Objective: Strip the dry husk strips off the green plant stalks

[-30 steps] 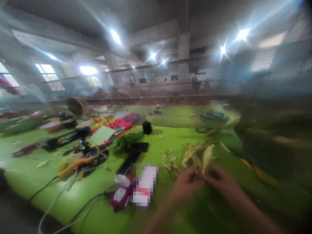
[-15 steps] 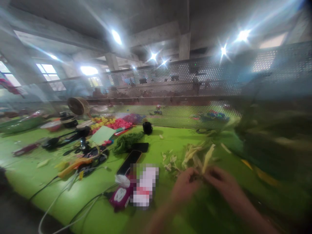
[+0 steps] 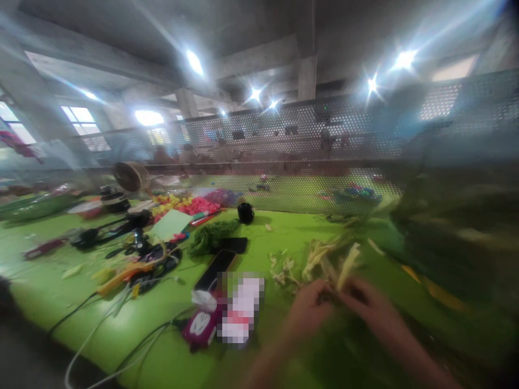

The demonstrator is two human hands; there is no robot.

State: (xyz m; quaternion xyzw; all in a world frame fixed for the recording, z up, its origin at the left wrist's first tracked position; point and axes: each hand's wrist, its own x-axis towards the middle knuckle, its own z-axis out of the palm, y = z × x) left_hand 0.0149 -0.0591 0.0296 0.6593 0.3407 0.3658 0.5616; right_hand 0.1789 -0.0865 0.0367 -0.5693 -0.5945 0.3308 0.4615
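Observation:
My left hand [image 3: 311, 307] and my right hand [image 3: 371, 303] are close together low over the green table, fingers pinched. Between them a pale yellow strip [image 3: 348, 265], like dried corn husk, stands up and leans right. My right fingers close on its lower end. The left fingertips pinch at the same base, where the exact grip is blurred. Just behind my hands lies a loose bunch of similar husk strips [image 3: 317, 258]. Small pale scraps [image 3: 287, 265] are scattered left of that bunch.
A purple tissue pack [image 3: 200, 328], a blurred-out pink item [image 3: 243, 308] and a phone [image 3: 214, 269] lie left of my hands. Farther left are an orange glue gun [image 3: 121, 276] and cables. A black mug [image 3: 245, 213] stands before the perforated panel [image 3: 284, 140]. A dark bag-like bulk [image 3: 458, 243] fills the right.
The upright husk strip leans slightly more to the right and its tip is a little lower. Both hands stay almost in place, and the table items have not moved.

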